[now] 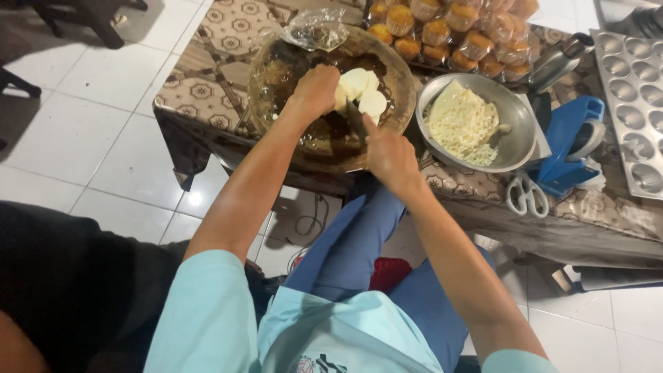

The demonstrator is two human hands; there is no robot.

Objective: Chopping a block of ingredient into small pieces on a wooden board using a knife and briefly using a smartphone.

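Steel bowl (pixel 519 131) of grated cheese (pixel 461 124), wrapped muffins (pixel 449 31), scissors (pixel 527 195), blue tool (pixel 570 141), muffin tray (pixel 635 97), patterned tablecloth (pixel 214 76), white tiled floor (pixel 83 138), dark chair (pixel 83 17)

Muffin tray (pixel 632 76) cut off right.

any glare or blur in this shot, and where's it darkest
Head view: glare on the clear plastic wrap and the metal bowl rim; the white slices near the left hand are nearly blown out; the right hand is slightly soft; darkest at the lower left; edges bend from the wide lens.
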